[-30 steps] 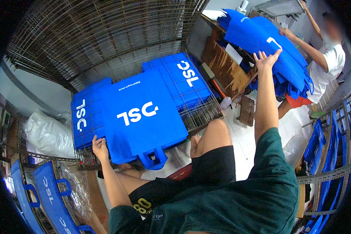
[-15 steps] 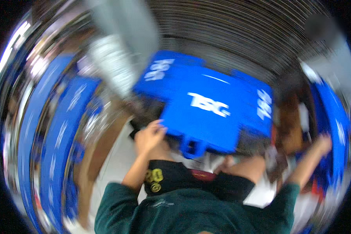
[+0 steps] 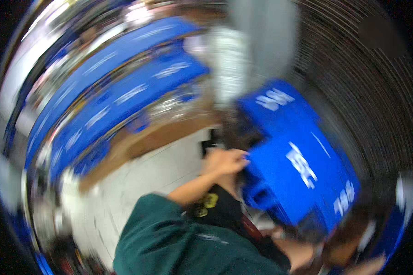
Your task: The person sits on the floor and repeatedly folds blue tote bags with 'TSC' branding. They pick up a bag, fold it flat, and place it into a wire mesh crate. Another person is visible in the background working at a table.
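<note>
A blue tote bag (image 3: 282, 176) with white print and a loop handle lies flat across the pile in front of my lap. My left hand (image 3: 225, 162) is at the bag's left corner, fingers curled and closed on its edge; blur hides the exact grip. Under and beside this bag are more blue fabric pieces, one at the far side (image 3: 280, 103) and one at the right (image 3: 344, 199). My right hand (image 3: 369, 266) is stretched out at the lower right rim, away from the bag, its fingers smeared by motion.
On the left, shelves with blue printed strips (image 3: 131, 94) hold mixed goods, above a brown cardboard edge (image 3: 142, 142). A white wrapped roll (image 3: 227, 68) stands by a grey column (image 3: 266, 36). Ribbed dark shutter (image 3: 353, 82) closes the far right. Pale floor tiles (image 3: 142, 176) lie to my left.
My view has turned left, so the bag and pile appear further right and tilted. My left hand stays at the bag's corner. The right hand now shows at the lower right rim.
</note>
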Tool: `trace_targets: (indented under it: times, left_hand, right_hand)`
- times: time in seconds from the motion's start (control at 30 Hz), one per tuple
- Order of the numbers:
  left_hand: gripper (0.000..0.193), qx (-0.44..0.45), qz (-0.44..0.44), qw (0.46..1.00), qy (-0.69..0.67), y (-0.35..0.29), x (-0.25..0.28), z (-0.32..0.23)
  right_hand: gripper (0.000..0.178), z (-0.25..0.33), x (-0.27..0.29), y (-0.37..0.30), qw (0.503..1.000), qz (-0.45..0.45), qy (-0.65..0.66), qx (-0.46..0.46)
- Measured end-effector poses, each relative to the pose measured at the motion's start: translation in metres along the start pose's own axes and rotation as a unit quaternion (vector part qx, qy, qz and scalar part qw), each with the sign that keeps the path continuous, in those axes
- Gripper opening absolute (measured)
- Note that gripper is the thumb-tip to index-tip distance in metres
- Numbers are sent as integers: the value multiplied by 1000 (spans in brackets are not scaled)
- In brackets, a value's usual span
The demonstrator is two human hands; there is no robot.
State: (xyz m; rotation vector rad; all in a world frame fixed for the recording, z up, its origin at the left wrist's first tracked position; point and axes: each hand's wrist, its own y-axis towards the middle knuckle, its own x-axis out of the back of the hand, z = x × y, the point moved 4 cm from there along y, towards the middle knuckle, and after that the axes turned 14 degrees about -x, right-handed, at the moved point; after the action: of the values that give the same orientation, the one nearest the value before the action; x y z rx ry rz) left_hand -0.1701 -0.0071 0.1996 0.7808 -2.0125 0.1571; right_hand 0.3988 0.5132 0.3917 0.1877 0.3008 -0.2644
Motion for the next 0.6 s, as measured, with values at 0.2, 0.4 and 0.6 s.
trace_targets:
  times: [0.2, 0.4, 0.6]
  left_hand:
    - [36, 26, -98, 994, -43, -35, -3, 28]
    - [30, 8, -82, 992, -92, -22, -47, 43]
    - [34, 86, -26, 994, -55, -36, -34, 28]
  right_hand:
    - [71, -6, 59, 66, 942, -76, 311, -101]
    - [75, -23, 53, 52, 907, -194, 323, -189]
    - [50, 93, 55, -35, 909, -235, -314, 140]
